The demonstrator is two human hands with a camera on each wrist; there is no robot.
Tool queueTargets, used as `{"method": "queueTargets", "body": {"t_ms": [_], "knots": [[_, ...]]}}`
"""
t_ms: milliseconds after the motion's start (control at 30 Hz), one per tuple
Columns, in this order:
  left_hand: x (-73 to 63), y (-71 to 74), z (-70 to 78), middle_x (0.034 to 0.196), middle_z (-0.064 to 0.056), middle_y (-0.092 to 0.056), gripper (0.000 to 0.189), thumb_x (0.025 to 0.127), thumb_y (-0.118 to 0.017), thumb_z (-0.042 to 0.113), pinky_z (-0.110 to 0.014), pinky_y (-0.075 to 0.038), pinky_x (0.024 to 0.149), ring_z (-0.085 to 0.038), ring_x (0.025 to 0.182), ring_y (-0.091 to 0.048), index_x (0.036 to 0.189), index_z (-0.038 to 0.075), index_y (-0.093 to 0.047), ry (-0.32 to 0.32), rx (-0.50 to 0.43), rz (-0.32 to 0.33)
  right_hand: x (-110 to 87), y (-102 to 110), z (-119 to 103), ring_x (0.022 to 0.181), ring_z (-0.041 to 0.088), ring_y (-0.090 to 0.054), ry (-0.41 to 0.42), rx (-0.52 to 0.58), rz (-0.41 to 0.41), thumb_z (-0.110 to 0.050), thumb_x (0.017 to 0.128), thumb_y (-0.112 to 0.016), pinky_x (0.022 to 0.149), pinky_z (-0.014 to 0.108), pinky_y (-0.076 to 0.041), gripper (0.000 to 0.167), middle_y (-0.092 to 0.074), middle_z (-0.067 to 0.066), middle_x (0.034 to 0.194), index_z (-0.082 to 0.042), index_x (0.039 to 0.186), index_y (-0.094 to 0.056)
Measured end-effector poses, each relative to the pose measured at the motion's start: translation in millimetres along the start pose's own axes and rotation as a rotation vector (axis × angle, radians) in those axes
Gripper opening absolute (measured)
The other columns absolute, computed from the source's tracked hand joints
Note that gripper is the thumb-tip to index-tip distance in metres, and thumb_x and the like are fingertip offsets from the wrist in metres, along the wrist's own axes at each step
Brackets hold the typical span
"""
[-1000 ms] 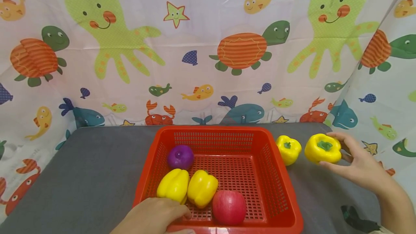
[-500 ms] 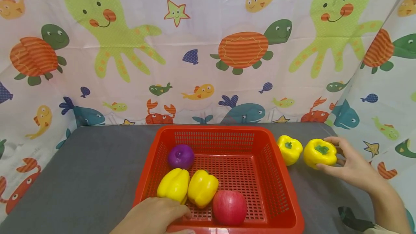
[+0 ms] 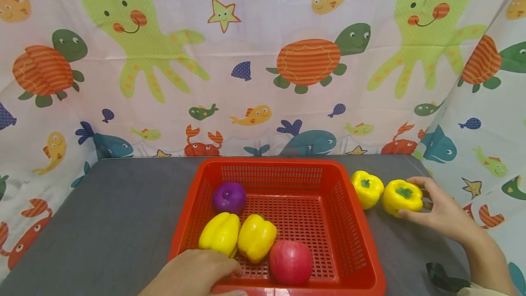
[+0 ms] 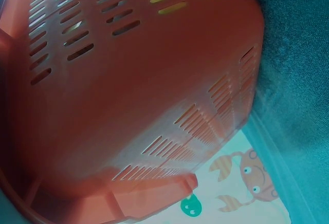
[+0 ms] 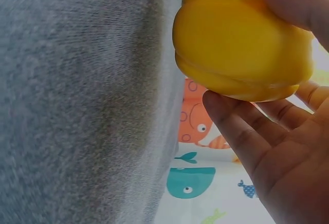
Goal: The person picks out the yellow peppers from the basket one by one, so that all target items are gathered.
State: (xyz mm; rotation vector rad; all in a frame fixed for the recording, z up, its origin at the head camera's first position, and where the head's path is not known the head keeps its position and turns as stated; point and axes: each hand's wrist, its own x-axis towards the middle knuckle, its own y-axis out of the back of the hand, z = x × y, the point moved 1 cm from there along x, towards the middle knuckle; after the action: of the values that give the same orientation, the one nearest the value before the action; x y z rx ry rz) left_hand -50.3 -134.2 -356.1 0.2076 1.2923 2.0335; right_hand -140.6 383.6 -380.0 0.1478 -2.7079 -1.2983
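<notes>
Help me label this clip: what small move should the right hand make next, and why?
Probably ease the held pepper straight down onto the grey cloth: the right hand grips it stem up beside another yellow pepper, outside the red basket, and the right wrist view suggests a gap beneath it.

**Reaching wide on the right, holding close on the left**

From here I see the person's right forearm (image 3: 486, 257) slanting inward, the right grip (image 3: 441, 211) stretched ahead of it. Its thumb (image 5: 298, 8) closes against curved fingers (image 5: 239, 129) in a firm hold (the palm faces inward, half shown). The left grip (image 3: 195, 271) sits low and nearer the middle, its back upward, fingers curled over, thumb opposed beneath them.
</notes>
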Motion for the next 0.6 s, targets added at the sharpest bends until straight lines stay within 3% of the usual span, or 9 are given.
{"method": "queueTargets", "body": {"t_ms": [67, 333, 600], "knots": [[-0.1, 0.1, -0.1, 0.096, 0.025, -0.065, 0.050, 0.087, -0.053, 0.075, -0.037, -0.054, 0.077, 0.002, 0.080, -0.056, 0.112, 0.036, -0.071, -0.003, 0.002, 0.002, 0.5, -1.1, 1.5, 0.109, 0.049, -0.052, 0.000, -0.007, -0.003, -0.022, 0.080, -0.087, 0.076, 0.036, -0.058, 0.084, -0.045, 0.027, 0.130, 0.007, 0.138, -0.034], [-0.2, 0.8, 0.3, 0.097, 0.025, -0.065, 0.050, 0.088, -0.052, 0.074, -0.036, -0.054, 0.076, 0.002, 0.079, -0.056, 0.111, 0.035, -0.071, -0.007, -0.002, 0.006, 1.9, -3.1, 6.1, 0.110, 0.051, -0.050, 0.040, 0.026, -0.009, -0.017, 0.079, -0.087, 0.075, 0.014, -0.048, 0.082, -0.043, 0.026, 0.130, 0.007, 0.138, -0.033], [0.5, 1.1, 1.9, 0.096, 0.026, -0.064, 0.044, 0.091, -0.052, 0.070, -0.036, -0.054, 0.075, 0.001, 0.078, -0.055, 0.109, 0.035, -0.072, 0.024, -0.039, -0.011, 2.2, -4.8, 9.2, 0.112, 0.051, -0.050, 0.045, 0.018, -0.009, -0.018, 0.080, -0.086, 0.075, 0.012, -0.046, 0.081, -0.045, 0.026, 0.130, 0.006, 0.138, -0.035]]}}
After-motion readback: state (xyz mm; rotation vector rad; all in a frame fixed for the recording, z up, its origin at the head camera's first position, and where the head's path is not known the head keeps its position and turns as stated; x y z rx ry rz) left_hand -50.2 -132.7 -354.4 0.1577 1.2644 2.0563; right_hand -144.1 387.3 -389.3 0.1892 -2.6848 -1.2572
